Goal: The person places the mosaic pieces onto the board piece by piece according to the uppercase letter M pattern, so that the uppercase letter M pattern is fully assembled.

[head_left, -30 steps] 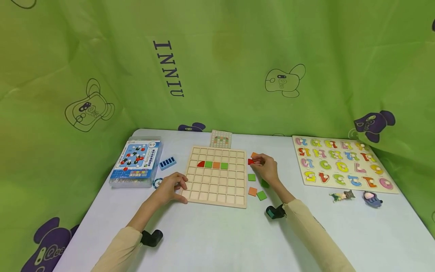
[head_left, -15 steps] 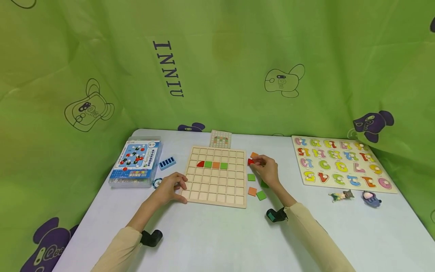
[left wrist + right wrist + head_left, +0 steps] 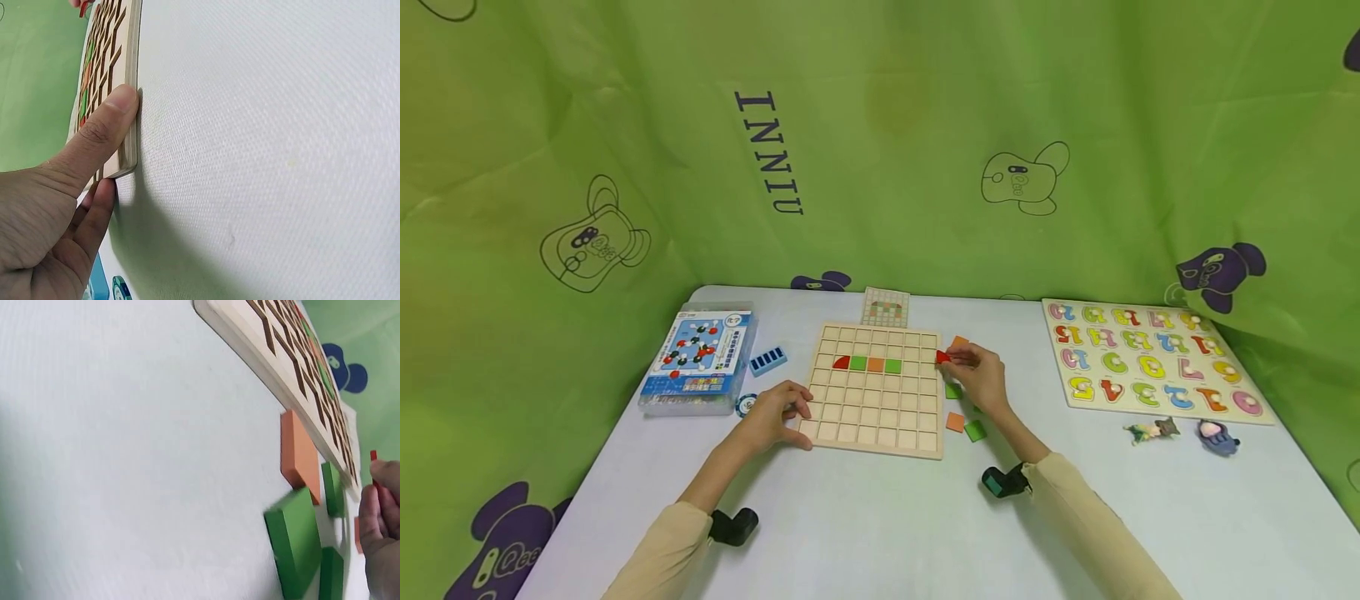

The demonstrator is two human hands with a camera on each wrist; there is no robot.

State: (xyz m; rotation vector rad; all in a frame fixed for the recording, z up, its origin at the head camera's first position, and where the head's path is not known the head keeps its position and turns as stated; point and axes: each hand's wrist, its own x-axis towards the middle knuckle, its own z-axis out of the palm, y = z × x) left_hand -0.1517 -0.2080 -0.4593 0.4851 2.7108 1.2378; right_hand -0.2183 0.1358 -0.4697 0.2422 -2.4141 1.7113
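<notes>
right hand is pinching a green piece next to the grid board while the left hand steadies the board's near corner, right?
Not quite: the piece pinched by the right hand is red, not green, as the head view shows. The rest holds: it is beside the grid board, and the left hand steadies the board's near corner.

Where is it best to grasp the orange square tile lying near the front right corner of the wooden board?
Probably pinch the orange square tile by two opposite side edges, from above. It lies flat, close to the wooden board and a green tile, so choose the free edges.
</notes>
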